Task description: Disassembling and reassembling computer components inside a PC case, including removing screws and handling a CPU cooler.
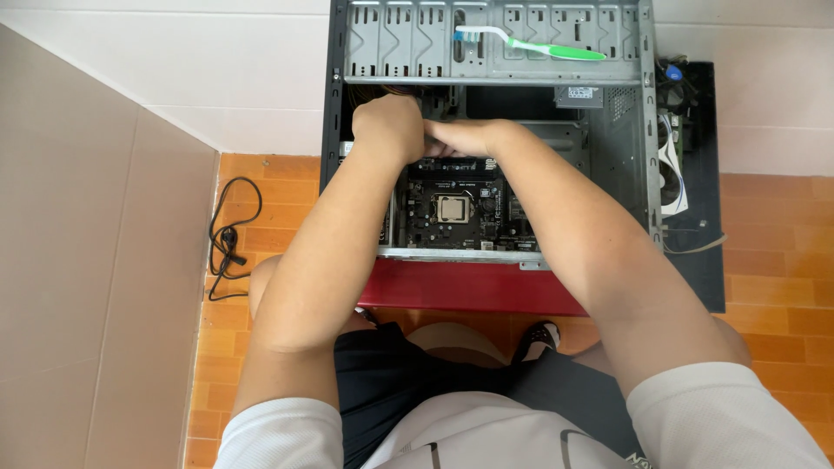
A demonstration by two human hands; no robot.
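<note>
a black cable point(228, 236) is lying coiled on the orange tiles at the left. the left hand point(388, 127) is sitting curled into a fist inside the open computer case point(647, 130), just above the motherboard point(452, 208); what its fingers are gripping is hidden. the right hand point(460, 137) is pressing against it, fingers together and tucked under. a green toothbrush point(539, 45) is resting on the drive cage.

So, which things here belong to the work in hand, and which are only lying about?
In the work: left hand, right hand, open grey metal computer case, black motherboard.

Lying about: green and white toothbrush, coiled black cable, white fan part.
</note>
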